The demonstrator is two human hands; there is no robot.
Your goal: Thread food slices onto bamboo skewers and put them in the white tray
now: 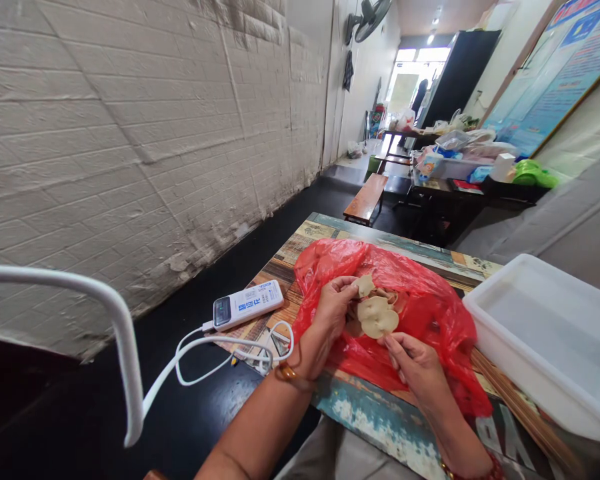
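Observation:
Over an open red plastic bag [430,300], my two hands work close together. My left hand [333,307] is closed, its thumb and fingers pinching a small pale, ragged-edged flat slice [365,286]. A larger cream-coloured slice [379,317] with a rounded, lobed outline is pinched at its lower edge by my right hand [414,363]. What kind of food or material the slices are, I cannot make out. More pale and brownish pieces lie in the bag beneath, partly hidden by the slices and my fingers.
A white plastic tub [510,353] stands at the right of the patterned table [380,427], with a bundle of thin wooden sticks [525,407] beside it. On the left lies a white power bank [247,305] with a looping white cable [200,345]. A bench [367,198] stands beyond.

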